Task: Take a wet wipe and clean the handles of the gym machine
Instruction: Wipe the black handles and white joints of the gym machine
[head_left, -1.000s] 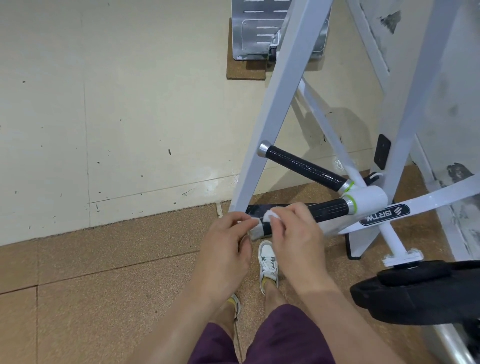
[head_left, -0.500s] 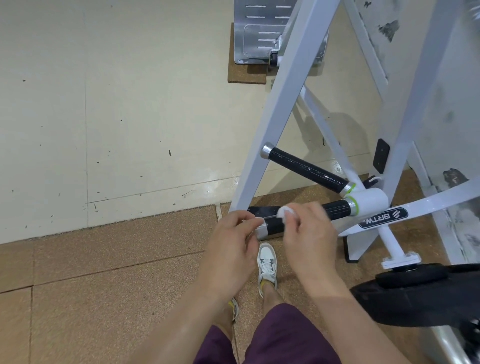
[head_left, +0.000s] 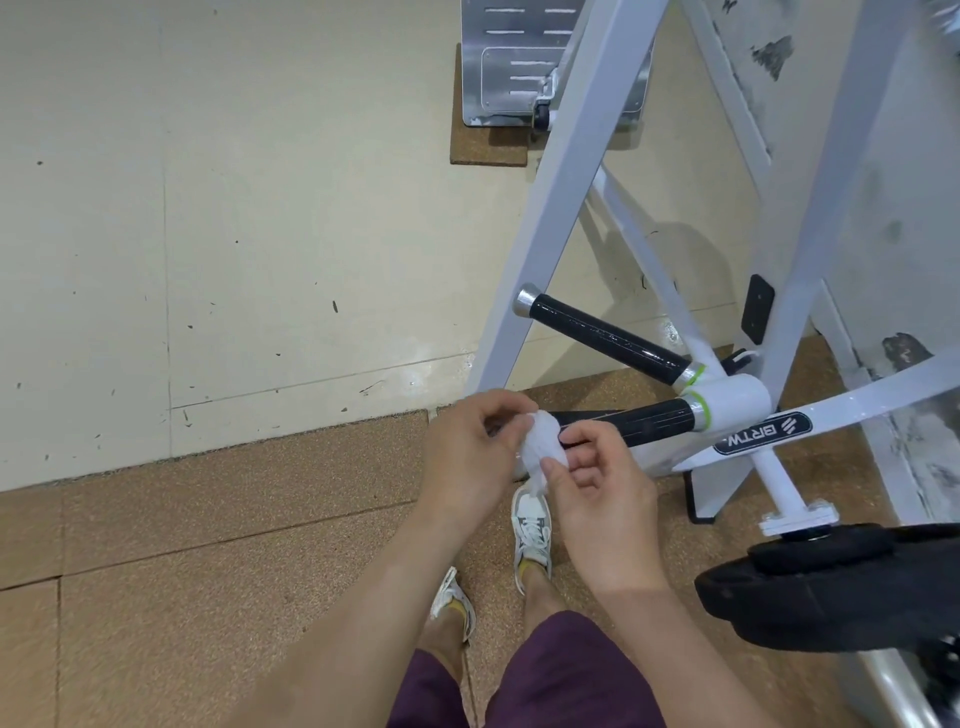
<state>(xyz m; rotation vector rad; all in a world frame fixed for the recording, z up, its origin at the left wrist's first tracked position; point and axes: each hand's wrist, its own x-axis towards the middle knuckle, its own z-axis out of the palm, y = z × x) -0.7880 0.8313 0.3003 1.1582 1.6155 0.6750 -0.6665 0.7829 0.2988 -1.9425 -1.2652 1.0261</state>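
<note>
Wet wipe (head_left: 540, 448) hangs bunched, long axis vertical, pinched by left hand (head_left: 467, 460) and right hand (head_left: 597, 491) near lower handle (head_left: 641, 422).

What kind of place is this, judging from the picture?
Probably a gym: a white machine frame with two black grip handles, a black weight plate loaded on its arm, and cork-coloured floor tiles.
</note>
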